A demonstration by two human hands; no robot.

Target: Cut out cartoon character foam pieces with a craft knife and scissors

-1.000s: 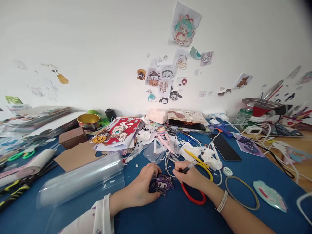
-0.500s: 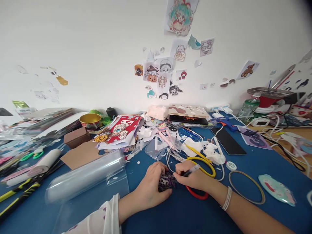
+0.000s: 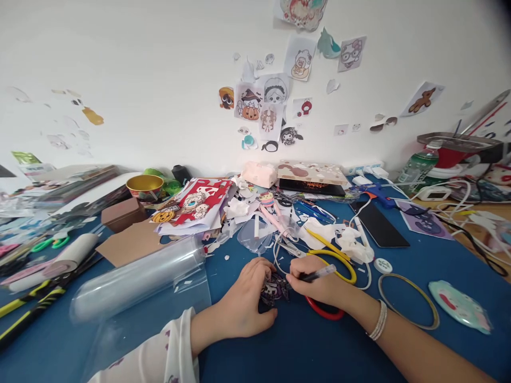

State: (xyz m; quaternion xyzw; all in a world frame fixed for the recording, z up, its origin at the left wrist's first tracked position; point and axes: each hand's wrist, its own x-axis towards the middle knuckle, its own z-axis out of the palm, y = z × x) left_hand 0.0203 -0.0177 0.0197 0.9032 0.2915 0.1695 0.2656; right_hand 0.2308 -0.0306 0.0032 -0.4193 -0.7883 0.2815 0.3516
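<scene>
left hand (image 3: 243, 306) pins a small purple cutout (image 3: 274, 287) to the blue table (image 3: 303, 351) — fingers curled on it; right hand (image 3: 317, 282) grips a pen (image 3: 318, 274), tip at the cutout's edge.

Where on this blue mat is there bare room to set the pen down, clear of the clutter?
Bare blue mat lies nearest the camera, between the left hand and the right hand. Another free strip runs between the thin ring and the black phone. Crowded: past the hands, around the yellow scissors and paper scraps; left, the clear film roll.
</scene>
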